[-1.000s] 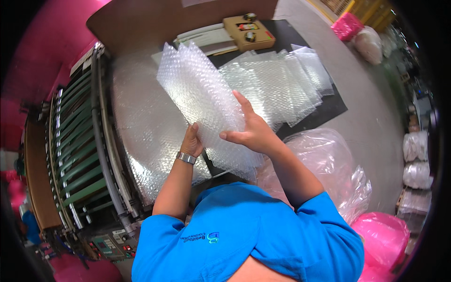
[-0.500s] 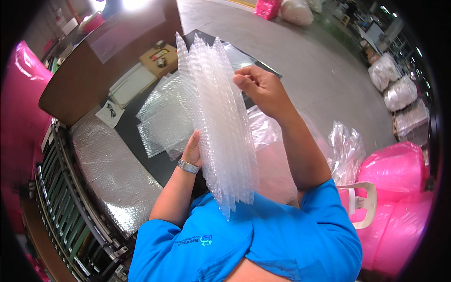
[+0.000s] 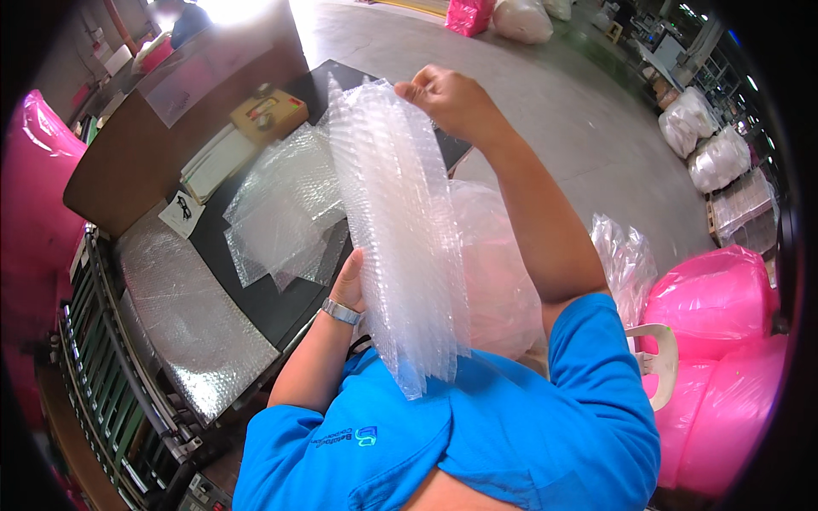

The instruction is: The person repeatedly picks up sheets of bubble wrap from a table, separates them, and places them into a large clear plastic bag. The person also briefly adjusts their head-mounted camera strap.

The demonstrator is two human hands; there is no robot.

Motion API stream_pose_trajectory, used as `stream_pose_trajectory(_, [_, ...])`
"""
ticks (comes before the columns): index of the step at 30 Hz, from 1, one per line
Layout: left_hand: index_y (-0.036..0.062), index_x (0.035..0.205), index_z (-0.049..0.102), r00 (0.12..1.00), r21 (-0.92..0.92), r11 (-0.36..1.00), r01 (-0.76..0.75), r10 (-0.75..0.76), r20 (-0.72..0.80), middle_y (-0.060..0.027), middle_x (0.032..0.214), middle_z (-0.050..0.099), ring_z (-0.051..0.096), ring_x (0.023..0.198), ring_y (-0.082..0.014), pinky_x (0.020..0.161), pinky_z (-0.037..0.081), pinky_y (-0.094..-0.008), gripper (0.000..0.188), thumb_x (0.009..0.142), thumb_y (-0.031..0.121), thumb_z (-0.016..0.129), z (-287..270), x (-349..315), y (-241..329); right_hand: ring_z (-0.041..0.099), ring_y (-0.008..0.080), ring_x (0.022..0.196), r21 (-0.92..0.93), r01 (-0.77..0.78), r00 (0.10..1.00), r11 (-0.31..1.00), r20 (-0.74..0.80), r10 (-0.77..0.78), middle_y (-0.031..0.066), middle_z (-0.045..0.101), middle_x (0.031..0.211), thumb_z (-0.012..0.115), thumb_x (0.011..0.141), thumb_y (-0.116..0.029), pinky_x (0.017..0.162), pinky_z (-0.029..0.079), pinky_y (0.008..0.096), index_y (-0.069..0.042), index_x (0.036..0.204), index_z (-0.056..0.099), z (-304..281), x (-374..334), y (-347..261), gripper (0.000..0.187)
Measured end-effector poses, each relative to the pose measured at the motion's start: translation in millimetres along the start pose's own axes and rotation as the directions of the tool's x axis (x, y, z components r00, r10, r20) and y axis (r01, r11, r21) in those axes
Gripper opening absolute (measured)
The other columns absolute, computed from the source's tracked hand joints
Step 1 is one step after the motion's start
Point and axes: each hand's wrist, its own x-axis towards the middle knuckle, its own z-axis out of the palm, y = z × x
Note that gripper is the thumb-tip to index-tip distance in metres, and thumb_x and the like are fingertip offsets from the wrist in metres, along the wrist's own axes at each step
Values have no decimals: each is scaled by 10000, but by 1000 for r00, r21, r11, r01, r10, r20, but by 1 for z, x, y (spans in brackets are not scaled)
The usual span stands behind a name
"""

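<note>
A thick stack of clear bubble wrap sheets [image 3: 396, 230] stands tilted in front of my chest, its lower corners close to my blue shirt. My left hand [image 3: 348, 283], with a metal watch at the wrist, grips the stack's left side; its thumb shows and the other fingers are hidden behind the sheets. At the upper right corner, my right hand [image 3: 450, 98] is closed, thumb and fingers pinching the edge of the sheets. How many layers it pinches I cannot tell. More bubble wrap pieces [image 3: 281, 226] lie loosely overlapped on the black table [image 3: 243, 294] beyond my left hand.
A silvery bubble sheet [image 3: 192, 298] lies along the table's left, beside a roller conveyor [image 3: 102, 366]. A cardboard box [image 3: 271, 115], papers [image 3: 217, 162] and a brown partition [image 3: 128, 162] stand farther back. Pink plastic-wrapped bundles [image 3: 711, 294] and a white chair armrest [image 3: 663, 366] are at my right.
My right hand has moved up and slightly left, from beside the stack to its upper corner, and now pinches there. The stack's top sheets have spread flatter; my left hand keeps its grip.
</note>
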Motion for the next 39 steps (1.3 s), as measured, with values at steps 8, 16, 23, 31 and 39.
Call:
stream_pose_trajectory(8, [33, 1245, 388, 985, 63, 985, -160, 155, 79, -148, 1187, 494, 515, 1050, -260, 871, 445, -395, 805, 666, 515, 670, 22, -14, 15, 580, 338, 705, -35, 20, 957, 999, -288, -29, 158, 606, 705, 488, 848, -370, 638, 446, 396, -36, 786, 542, 16, 23, -20, 344])
stream_pose_trajectory(16, [32, 1245, 387, 956, 85, 953, -290, 293, -27, -149, 1182, 496, 517, 1048, -263, 869, 448, -396, 818, 657, 526, 670, 23, -63, 25, 598, 264, 750, 83, 299, 928, 951, 207, -310, 159, 607, 770, 471, 844, -435, 705, 445, 368, -26, 866, 587, 42, 12, -73, 426])
stream_pose_trajectory(23, [35, 1260, 367, 905, 120, 925, -360, 377, -197, -157, 1180, 494, 513, 1056, -269, 857, 459, -396, 879, 630, 570, 666, -16, -99, 37, 502, 107, 600, 452, 167, 986, 876, -58, -158, 32, 568, 652, 537, 847, -273, 560, 401, 257, -21, 784, 596, 98, 42, -98, 266])
stream_pose_trajectory(31, [39, 1262, 364, 830, 181, 872, -456, 489, -266, -156, 1180, 494, 520, 1045, -264, 847, 468, -398, 899, 615, 582, 669, -11, -135, 33, 553, 131, 735, 569, 335, 829, 751, 201, -522, 79, 596, 758, 576, 785, -473, 679, 446, 274, -8, 904, 617, 116, 35, -151, 482])
stream_pose_trajectory(39, [40, 1261, 365, 833, 170, 880, -443, 474, -285, -153, 1181, 494, 520, 1045, -271, 846, 470, -407, 866, 637, 562, 665, -4, -150, 31, 612, 244, 759, 260, 480, 853, 838, 83, -515, 120, 616, 754, 515, 843, -371, 678, 464, 300, -45, 793, 565, 123, 18, -187, 334])
